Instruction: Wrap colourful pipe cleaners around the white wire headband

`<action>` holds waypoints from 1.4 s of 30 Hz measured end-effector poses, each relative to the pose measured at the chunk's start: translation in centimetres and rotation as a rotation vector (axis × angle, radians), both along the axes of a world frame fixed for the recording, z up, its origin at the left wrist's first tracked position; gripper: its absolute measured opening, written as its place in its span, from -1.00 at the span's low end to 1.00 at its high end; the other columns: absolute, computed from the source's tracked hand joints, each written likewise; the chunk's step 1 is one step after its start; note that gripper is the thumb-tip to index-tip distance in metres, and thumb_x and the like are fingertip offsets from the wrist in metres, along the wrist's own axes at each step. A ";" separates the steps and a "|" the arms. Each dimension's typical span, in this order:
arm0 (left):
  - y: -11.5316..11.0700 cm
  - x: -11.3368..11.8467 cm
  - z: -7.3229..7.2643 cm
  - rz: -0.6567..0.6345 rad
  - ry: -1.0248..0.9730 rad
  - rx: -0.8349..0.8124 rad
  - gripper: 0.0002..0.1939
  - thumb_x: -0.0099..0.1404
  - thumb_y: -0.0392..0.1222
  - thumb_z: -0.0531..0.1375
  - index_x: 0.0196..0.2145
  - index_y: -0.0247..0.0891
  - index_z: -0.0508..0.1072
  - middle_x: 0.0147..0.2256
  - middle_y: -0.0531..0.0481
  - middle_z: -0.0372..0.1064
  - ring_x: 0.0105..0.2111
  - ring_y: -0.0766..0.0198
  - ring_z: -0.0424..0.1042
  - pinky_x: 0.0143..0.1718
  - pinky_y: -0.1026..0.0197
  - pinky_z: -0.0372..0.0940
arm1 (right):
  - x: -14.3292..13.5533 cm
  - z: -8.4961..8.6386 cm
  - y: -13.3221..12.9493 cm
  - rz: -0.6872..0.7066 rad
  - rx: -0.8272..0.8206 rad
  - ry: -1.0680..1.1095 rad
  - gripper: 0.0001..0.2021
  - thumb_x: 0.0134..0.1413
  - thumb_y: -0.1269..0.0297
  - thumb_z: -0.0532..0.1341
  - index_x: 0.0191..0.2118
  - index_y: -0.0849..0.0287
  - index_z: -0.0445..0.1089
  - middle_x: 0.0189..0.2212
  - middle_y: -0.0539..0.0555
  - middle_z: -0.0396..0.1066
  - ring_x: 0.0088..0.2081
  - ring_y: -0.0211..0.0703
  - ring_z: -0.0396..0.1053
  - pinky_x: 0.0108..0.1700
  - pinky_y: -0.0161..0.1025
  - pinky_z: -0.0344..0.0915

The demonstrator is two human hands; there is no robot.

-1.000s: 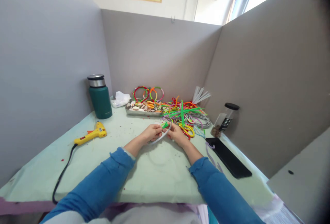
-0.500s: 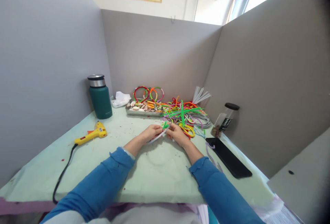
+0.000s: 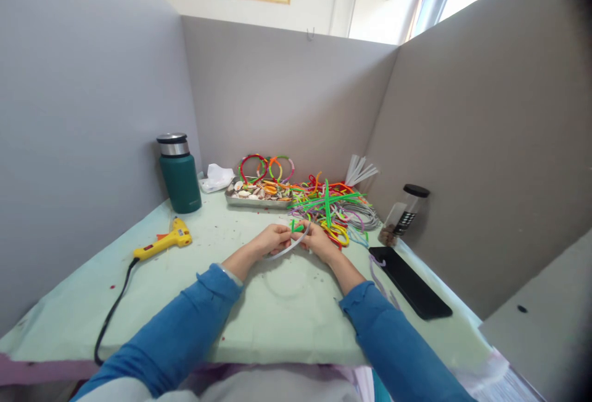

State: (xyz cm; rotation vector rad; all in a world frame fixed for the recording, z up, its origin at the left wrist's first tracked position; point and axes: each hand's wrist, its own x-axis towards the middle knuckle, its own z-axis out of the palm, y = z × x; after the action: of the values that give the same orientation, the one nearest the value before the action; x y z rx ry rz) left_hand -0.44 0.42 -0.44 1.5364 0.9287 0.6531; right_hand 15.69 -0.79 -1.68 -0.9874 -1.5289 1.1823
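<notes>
Over the middle of the table, my left hand (image 3: 272, 240) and my right hand (image 3: 316, 240) meet, fingers pinched close together. Between them runs a curved whitish strip (image 3: 287, 250), bowed like part of a hoop, gripped by both hands. A short piece of green pipe cleaner (image 3: 296, 227) sticks up at the fingertips, by the strip. Whether it is wound around the strip is too small to tell. Just beyond my right hand lies a tangled heap of coloured pipe cleaners (image 3: 329, 201).
A metal tray (image 3: 259, 204) of shells stands at the back, with wrapped hoops (image 3: 253, 169) behind. Left are a green flask (image 3: 180, 180), tissues (image 3: 217, 177) and a yellow glue gun (image 3: 166, 240) with its cord. Right are a black phone (image 3: 411, 282), a clear jar (image 3: 406, 216) and glue sticks (image 3: 359, 171).
The whitish strip has turned slightly and its upper end has shifted right. More of the green pipe cleaner shows between my fingers. My arms stay in place.
</notes>
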 end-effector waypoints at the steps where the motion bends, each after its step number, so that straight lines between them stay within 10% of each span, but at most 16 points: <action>1: 0.1 0.0 -0.1 -0.002 0.002 0.001 -0.55 -0.02 0.18 0.21 -0.56 -0.31 0.25 -0.72 0.17 0.07 -0.78 0.54 -0.07 -0.72 0.34 -0.20 | 0.0 0.0 0.0 -0.002 0.001 -0.004 -0.66 -0.25 0.12 0.31 -0.40 0.18 0.20 -0.68 -0.16 0.17 -0.68 -0.41 0.06 -0.63 -0.40 -0.02; 29: -0.7 0.1 0.8 -0.001 -0.036 -0.042 -0.78 -0.05 -0.12 0.14 -0.47 -0.33 0.31 -0.60 0.10 0.22 -0.76 0.55 -0.02 -0.76 0.39 -0.13 | 0.0 -0.8 0.7 -0.073 0.079 -0.056 -0.71 -0.17 0.11 0.26 -0.38 0.19 0.24 -0.68 -0.14 0.16 -0.68 -0.39 0.06 -0.65 -0.40 -0.02; 42: -0.4 0.1 0.3 0.071 0.009 0.003 -0.56 0.01 0.15 0.16 -0.50 -0.37 0.37 -0.65 0.08 0.20 -0.75 0.52 0.01 -0.73 0.36 -0.12 | -0.1 -0.3 0.3 -0.060 0.053 -0.027 -0.72 -0.20 0.14 0.27 -0.41 0.17 0.21 -0.69 -0.15 0.14 -0.68 -0.40 0.05 -0.64 -0.40 0.00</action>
State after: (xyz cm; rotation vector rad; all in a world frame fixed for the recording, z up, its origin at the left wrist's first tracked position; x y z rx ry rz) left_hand -0.29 -0.02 -0.16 1.5157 0.9935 0.6986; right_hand 15.56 -0.48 -2.00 -1.0104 -1.5334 1.0847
